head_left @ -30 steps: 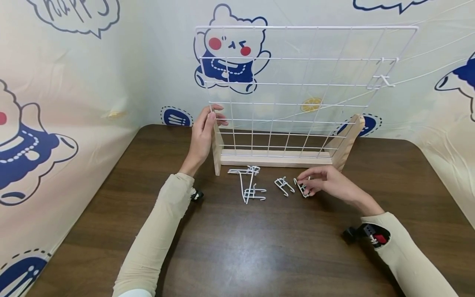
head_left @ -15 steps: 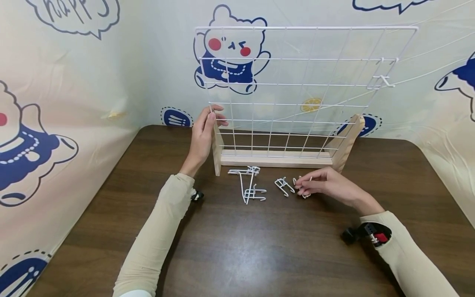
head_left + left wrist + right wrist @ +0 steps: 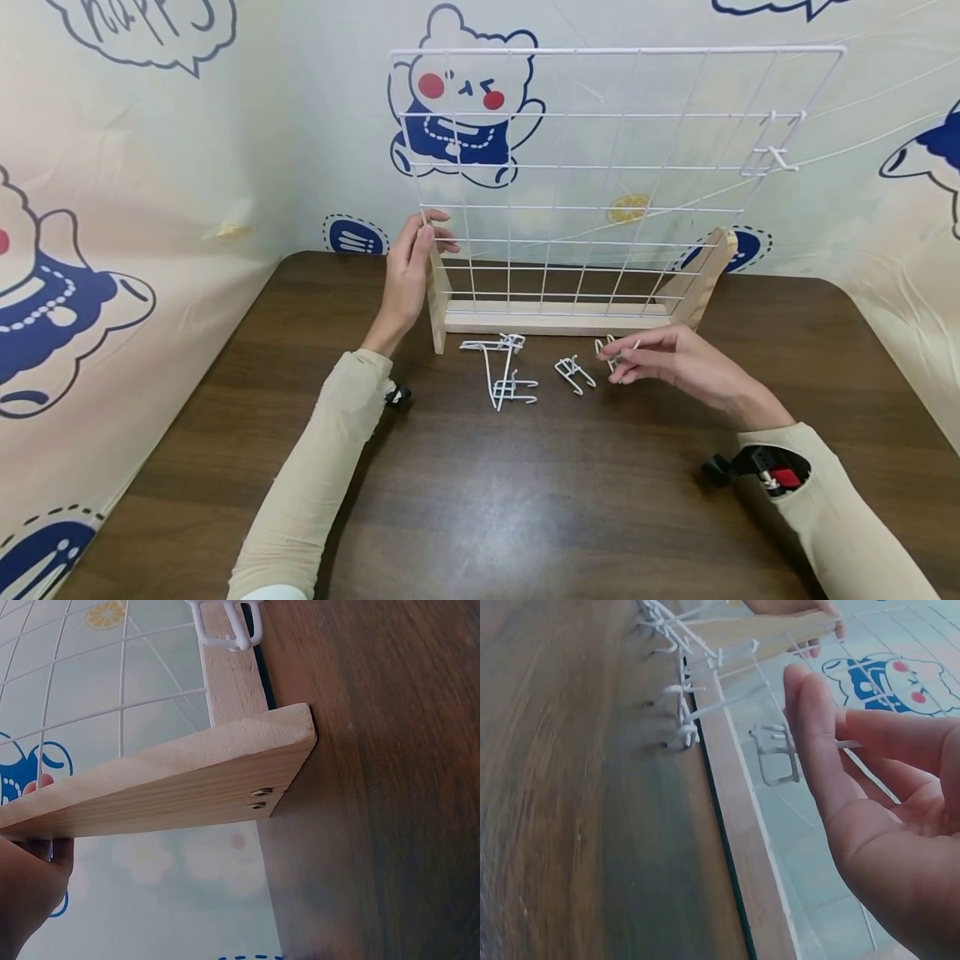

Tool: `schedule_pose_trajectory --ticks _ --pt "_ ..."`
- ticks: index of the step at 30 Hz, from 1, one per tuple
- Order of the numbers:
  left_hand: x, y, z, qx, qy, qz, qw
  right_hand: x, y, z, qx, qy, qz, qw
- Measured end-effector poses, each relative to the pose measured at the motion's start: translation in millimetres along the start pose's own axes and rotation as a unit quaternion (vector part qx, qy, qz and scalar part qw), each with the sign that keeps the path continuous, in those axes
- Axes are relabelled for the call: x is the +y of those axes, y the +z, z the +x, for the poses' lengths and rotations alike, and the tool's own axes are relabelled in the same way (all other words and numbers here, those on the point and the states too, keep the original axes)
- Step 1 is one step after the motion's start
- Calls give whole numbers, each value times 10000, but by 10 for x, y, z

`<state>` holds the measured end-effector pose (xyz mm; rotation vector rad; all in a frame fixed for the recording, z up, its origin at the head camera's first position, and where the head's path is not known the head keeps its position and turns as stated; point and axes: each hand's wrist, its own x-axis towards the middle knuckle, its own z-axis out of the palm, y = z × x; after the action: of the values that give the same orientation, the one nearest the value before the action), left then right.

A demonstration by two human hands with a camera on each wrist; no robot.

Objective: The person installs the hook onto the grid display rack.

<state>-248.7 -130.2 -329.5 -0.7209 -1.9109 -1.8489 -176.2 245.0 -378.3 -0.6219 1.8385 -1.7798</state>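
Observation:
A white wire grid panel stands upright in a wooden base. My left hand grips the left wooden side piece and the panel edge, thumb in front and fingertips behind. Between thumb and fingers, my right hand pinches a small white wire hook, lifted off the table in front of the base. Most of its stem is hidden by the fingers. One loose hook lies just left of that hand. Further left is a cluster of white wire hooks, partly overlapping.
Another white hook hangs on the panel's upper right. The right wooden side piece rises behind my right hand. A brown wooden table carries everything, and a patterned cloth covers the wall behind.
My right hand has picked the hook up from the table and raised it slightly, turning it toward the panel. The left hand keeps its place on the side piece.

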Motion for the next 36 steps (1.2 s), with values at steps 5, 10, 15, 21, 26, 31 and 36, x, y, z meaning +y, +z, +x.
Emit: schedule_pose_trajectory --ticks 5,10,15,21,26,31,36 --pt "6 6 10 -11 5 -6 10000 -60 43 -18 22 -88 90 9999" --pt "8 14 9 36 -9 7 10000 -89 70 -21 45 -361 196 9991" --pt "-14 24 7 68 72 29 9999 -119 82 -19 122 -720 293 9969" --pt "-36 24 -1 151 59 114 9998 -229 124 -27 476 -806 274 9952" --pt "-26 31 0 157 79 86 9998 -358 141 -41 681 -946 67 9932" --pt "-140 2 18 103 163 -2 9998 -493 153 -54 767 -931 -291 9923" --pt "-320 -38 41 102 178 -38 9998 -617 193 -63 894 -934 -659 9894"
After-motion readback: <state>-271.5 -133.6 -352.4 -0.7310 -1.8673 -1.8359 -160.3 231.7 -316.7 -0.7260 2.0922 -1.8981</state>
